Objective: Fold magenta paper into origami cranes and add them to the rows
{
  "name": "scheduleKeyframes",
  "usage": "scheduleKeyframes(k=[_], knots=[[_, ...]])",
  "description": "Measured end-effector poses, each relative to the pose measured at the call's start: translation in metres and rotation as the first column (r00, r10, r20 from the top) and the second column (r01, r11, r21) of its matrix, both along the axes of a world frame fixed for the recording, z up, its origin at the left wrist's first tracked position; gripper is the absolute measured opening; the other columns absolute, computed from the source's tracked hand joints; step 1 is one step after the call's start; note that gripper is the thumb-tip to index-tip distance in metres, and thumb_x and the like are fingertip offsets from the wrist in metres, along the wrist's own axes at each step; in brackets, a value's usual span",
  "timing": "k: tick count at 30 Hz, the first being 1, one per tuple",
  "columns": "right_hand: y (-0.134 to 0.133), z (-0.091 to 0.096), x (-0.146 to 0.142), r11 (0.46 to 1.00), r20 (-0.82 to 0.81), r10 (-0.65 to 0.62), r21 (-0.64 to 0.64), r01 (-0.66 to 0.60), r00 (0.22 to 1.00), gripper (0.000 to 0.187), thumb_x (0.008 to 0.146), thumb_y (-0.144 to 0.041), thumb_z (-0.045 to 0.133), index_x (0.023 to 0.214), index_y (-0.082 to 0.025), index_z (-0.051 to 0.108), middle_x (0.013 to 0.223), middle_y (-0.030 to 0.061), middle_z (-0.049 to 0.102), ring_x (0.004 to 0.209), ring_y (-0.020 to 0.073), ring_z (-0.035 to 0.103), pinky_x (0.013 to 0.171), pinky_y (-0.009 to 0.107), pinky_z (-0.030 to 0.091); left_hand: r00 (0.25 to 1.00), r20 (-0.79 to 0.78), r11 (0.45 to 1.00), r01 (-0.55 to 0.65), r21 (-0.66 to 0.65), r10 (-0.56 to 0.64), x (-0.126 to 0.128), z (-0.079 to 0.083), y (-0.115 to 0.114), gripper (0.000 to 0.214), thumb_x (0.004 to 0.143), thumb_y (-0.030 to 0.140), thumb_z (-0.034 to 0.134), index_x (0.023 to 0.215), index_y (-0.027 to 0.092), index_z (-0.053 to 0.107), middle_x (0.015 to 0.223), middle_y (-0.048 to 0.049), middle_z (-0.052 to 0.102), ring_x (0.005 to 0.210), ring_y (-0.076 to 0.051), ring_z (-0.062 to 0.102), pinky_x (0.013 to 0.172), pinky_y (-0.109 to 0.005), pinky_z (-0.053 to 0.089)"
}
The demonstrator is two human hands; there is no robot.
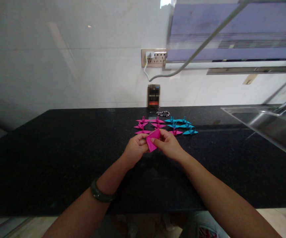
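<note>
A folded piece of bright pink origami paper (152,144) is held between my two hands, above the black counter. My left hand (134,147) grips its left edge, fingers curled behind. On the right side, my right hand (169,144) pinches it, the thumb lying across its front. Just beyond the hands stand rows of folded paper cranes: pink cranes (158,126) at the left and middle, blue cranes (174,125) at the right. My hands and the paper partly cover the nearest pink ones.
A phone (154,96) leans upright against the white tiled wall, with a beaded bracelet (164,114) before it. A socket panel (154,58) with a plugged-in cable is above. At the right, a steel sink (264,124) with a tap is set into the black counter (58,158).
</note>
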State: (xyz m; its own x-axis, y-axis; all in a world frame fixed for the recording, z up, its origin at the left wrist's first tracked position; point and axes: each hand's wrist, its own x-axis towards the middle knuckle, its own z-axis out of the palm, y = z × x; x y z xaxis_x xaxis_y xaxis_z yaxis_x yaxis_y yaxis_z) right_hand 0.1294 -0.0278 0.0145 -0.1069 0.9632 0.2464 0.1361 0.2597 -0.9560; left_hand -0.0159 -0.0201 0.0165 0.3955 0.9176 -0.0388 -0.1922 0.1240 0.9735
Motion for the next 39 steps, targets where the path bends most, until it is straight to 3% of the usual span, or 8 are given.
scheduleKeyframes(k=[6, 14, 19, 24, 31, 39], knots=[[-0.001, 0.005, 0.000, 0.999, -0.035, -0.048, 0.011, 0.048, 0.998, 0.013, 0.074, -0.029, 0.054, 0.079, -0.017, 0.054, 0.061, -0.0032, 0.051, 0.050, 0.0086, 0.042, 0.047, 0.022, 0.035, 0.996, 0.082, 0.992, 0.039, -0.117, -0.029, -0.003, 0.001, 0.002, 0.021, 0.073, 0.026, 0.059, 0.090, 0.014, 0.060, 0.074, -0.0047, 0.065, 0.060, -0.012, 0.062, 0.053, -0.022, 0.050], [0.002, -0.006, 0.001, 0.972, 0.146, -0.180, 0.179, 0.153, 0.973, 0.009, 0.077, -0.025, 0.051, 0.081, -0.017, 0.056, 0.069, -0.0003, 0.055, 0.059, 0.0110, 0.046, 0.055, 0.023, 0.038, 0.984, 0.171, 0.987, 0.066, -0.149, -0.040, -0.001, -0.004, 0.000, 0.027, 0.078, 0.033, 0.056, 0.099, 0.016, 0.058, 0.082, -0.0052, 0.064, 0.062, -0.010, 0.061, 0.053, -0.020, 0.051], [-0.001, -0.004, 0.000, 0.955, 0.205, -0.206, 0.258, 0.150, 0.957, 0.020, 0.078, -0.023, 0.051, 0.097, -0.019, 0.055, 0.090, 0.0052, 0.060, 0.080, 0.0164, 0.055, 0.072, 0.031, 0.043, 0.976, 0.213, 0.981, 0.082, -0.174, -0.043, -0.001, -0.005, 0.001, 0.028, 0.078, 0.030, 0.056, 0.103, 0.016, 0.058, 0.080, -0.0044, 0.063, 0.063, -0.010, 0.061, 0.056, -0.020, 0.051], [-0.005, 0.001, 0.000, 0.929, 0.311, -0.220, 0.356, 0.101, 0.925, 0.028, 0.078, -0.020, 0.051, 0.106, -0.018, 0.053, 0.101, 0.0081, 0.056, 0.096, 0.0193, 0.052, 0.085, 0.036, 0.041, 0.959, 0.283, 0.977, 0.090, -0.192, -0.032, -0.001, -0.005, 0.002, 0.029, 0.078, 0.023, 0.056, 0.107, 0.018, 0.057, 0.081, -0.0029, 0.064, 0.061, -0.008, 0.059, 0.059, -0.021, 0.052], [-0.009, 0.002, -0.001, 0.926, 0.406, -0.197, 0.377, 0.033, 0.893, 0.044, 0.075, -0.019, 0.053, 0.118, -0.015, 0.046, 0.105, 0.0098, 0.050, 0.100, 0.0194, 0.048, 0.090, 0.036, 0.040, 0.952, 0.306, 0.976, 0.068, -0.207, -0.001, 0.000, -0.003, 0.002, 0.029, 0.081, 0.018, 0.051, 0.109, 0.017, 0.056, 0.092, -0.0069, 0.065, 0.068, -0.010, 0.061, 0.061, -0.023, 0.052], [-0.010, 0.000, -0.003, 0.935, 0.410, -0.181, 0.355, 0.027, 0.894, 0.059, 0.068, -0.022, 0.060, 0.124, -0.017, 0.042, 0.108, 0.0097, 0.048, 0.103, 0.0208, 0.047, 0.092, 0.038, 0.038, 0.943, 0.333, 0.984, 0.062, -0.165, -0.004, 0.002, -0.004, 0.002, 0.028, 0.081, 0.017, 0.050, 0.108, 0.015, 0.057, 0.092, -0.0074, 0.065, 0.067, -0.009, 0.061, 0.059, -0.018, 0.050]])
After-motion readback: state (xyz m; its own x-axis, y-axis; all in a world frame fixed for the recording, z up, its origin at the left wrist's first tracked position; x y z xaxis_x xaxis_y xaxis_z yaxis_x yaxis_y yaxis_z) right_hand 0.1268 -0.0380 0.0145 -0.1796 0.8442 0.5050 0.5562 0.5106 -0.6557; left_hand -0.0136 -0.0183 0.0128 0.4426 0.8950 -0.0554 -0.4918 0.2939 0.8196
